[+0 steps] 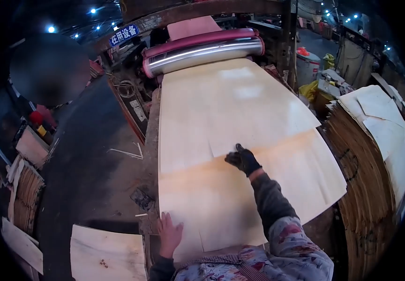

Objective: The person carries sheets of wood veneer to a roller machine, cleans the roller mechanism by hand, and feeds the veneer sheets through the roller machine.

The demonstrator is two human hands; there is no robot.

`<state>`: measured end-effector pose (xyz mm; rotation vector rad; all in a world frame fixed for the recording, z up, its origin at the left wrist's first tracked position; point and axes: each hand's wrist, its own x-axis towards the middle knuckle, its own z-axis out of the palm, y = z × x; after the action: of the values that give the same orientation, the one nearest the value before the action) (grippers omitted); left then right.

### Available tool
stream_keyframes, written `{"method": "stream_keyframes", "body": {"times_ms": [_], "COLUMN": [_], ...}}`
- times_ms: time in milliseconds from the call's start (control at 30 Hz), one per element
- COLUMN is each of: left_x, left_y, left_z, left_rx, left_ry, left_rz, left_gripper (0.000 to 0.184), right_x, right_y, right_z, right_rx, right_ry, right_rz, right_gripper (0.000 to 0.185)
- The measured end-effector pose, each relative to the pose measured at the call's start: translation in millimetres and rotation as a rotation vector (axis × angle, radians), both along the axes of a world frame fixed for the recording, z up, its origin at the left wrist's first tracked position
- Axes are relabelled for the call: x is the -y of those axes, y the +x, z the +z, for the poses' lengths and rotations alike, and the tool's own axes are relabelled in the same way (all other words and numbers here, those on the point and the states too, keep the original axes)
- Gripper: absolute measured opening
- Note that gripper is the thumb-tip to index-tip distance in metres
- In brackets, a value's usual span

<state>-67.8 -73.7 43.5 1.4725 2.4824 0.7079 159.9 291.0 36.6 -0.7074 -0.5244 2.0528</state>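
Two pale wood veneer sheets lie before me. The far sheet (230, 107) reaches back to a machine's rollers, and the near sheet (277, 187) meets it along a tan band. My right hand (243, 160), in a dark glove, is over that band near the middle, fingers pointing away to the left and thumb apart from them. Whether it presses on the wood I cannot tell. My left hand (169, 234) is bare, with fingers spread at the near sheet's left edge. Neither hand holds anything. A thin split runs through the far sheet left of the glove.
A shiny metal roller (207, 57) with pink ends spans the far end. Tall veneer stacks (362, 187) stand close on the right. At lower left lies another sheet (108, 253). A person (48, 75), blurred, is at the left beyond the dark floor (85, 154).
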Motion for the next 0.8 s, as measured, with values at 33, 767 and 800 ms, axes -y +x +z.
{"method": "stream_keyframes", "body": {"times_ms": [33,767,800], "left_x": [1.0,17.5,17.0], "left_y": [9.7,-25.1,-24.6], "left_z": [5.2,146.8,153.4], "left_rx": [-0.188,1.183,1.187], "left_ry": [-0.129,0.481,0.481], "left_rz": [0.048,-0.249,-0.262], "left_gripper": [0.069,0.058,0.058], "right_x": [-16.9,364.3,364.2], "right_y": [-9.2,134.7,135.3], "right_z": [4.0,-20.1,-11.5], "right_rx": [-0.019,0.116,0.117], "right_ry": [-0.037,-0.271,-0.266], "right_rz": [0.017,0.17,0.159], "right_gripper": [0.033,0.041,0.041]}}
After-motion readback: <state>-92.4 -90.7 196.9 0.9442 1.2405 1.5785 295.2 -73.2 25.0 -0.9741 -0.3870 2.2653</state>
